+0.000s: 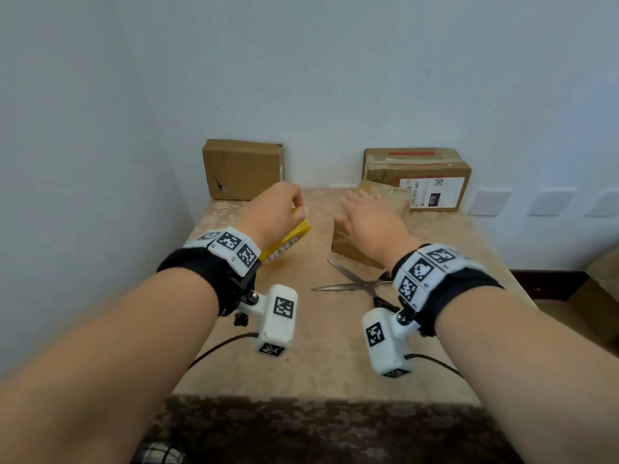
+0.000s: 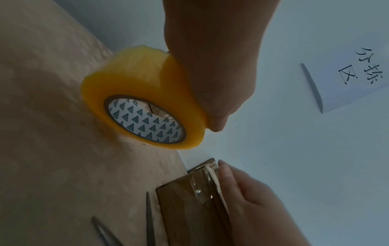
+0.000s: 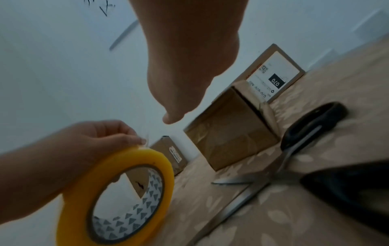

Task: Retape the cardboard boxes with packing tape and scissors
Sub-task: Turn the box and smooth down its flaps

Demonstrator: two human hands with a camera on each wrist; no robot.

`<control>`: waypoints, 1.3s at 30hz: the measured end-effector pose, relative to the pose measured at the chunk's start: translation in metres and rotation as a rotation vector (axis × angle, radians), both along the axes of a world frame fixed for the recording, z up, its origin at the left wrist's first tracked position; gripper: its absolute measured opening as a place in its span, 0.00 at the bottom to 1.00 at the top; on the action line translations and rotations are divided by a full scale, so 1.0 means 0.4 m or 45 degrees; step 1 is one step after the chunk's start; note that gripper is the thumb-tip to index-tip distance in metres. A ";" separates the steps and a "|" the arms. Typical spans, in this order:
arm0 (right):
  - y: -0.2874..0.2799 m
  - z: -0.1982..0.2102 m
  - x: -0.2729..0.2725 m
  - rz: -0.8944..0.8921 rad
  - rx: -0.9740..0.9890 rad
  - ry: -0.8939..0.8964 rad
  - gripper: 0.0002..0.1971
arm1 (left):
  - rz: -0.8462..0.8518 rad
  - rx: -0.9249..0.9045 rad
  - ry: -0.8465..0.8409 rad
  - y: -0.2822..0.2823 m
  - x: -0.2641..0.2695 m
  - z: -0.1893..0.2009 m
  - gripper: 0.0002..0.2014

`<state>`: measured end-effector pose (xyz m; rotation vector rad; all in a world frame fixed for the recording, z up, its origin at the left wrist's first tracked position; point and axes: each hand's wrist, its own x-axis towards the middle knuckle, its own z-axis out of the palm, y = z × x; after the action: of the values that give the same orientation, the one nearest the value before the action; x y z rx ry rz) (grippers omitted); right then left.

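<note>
My left hand (image 1: 292, 204) grips a yellow roll of packing tape (image 1: 290, 236), fingers curled over its rim; the roll (image 2: 145, 93) stands on edge just above or on the table. My right hand (image 1: 355, 204) is open, its straight fingers lying on the top of a small brown cardboard box (image 1: 348, 246) in the middle of the table. Old clear tape shows on that box (image 2: 185, 204). Scissors (image 1: 355, 285) with black handles lie with blades apart in front of the box, under my right wrist. In the right wrist view the roll (image 3: 118, 166) is at lower left.
Two more cardboard boxes stand against the back wall: a plain one (image 1: 242, 169) at left, one with a white shipping label (image 1: 418, 177) at right. The beige patterned table (image 1: 318, 356) ends in a dark front edge. A wall closes the left side.
</note>
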<state>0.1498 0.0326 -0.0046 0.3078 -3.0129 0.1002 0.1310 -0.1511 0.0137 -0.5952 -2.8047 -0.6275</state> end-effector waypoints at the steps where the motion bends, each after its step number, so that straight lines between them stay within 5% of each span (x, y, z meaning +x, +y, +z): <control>1: -0.008 -0.014 -0.017 -0.051 0.039 -0.045 0.25 | 0.002 0.024 -0.013 -0.002 0.003 -0.006 0.04; 6: -0.012 -0.080 -0.039 -0.196 0.134 -0.046 0.32 | -0.006 0.082 -0.004 -0.007 -0.001 -0.025 0.05; 16: 0.064 -0.014 0.011 0.197 -0.071 -0.147 0.39 | 0.043 0.139 -0.007 0.010 0.003 -0.024 0.05; 22: 0.058 -0.054 0.022 0.189 0.032 -0.094 0.34 | 0.106 0.368 -0.061 -0.014 0.016 -0.047 0.05; 26: 0.074 -0.053 0.022 0.251 0.101 -0.143 0.45 | 0.133 0.470 -0.025 -0.019 0.023 -0.059 0.02; 28: 0.066 -0.033 0.045 0.250 -0.086 -0.148 0.46 | 0.116 0.432 -0.010 -0.013 0.020 -0.058 0.02; 32: -0.001 -0.005 0.072 0.149 -0.825 0.087 0.37 | 0.043 0.347 -0.001 0.005 0.016 -0.054 0.08; 39: -0.077 -0.025 0.034 0.148 -0.654 -0.014 0.18 | -0.111 0.327 -0.005 0.002 0.034 -0.045 0.10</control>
<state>0.1633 0.0016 -0.0147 0.4222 -2.8389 0.8642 0.1446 -0.1503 -0.0042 -0.6664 -2.6524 -0.9875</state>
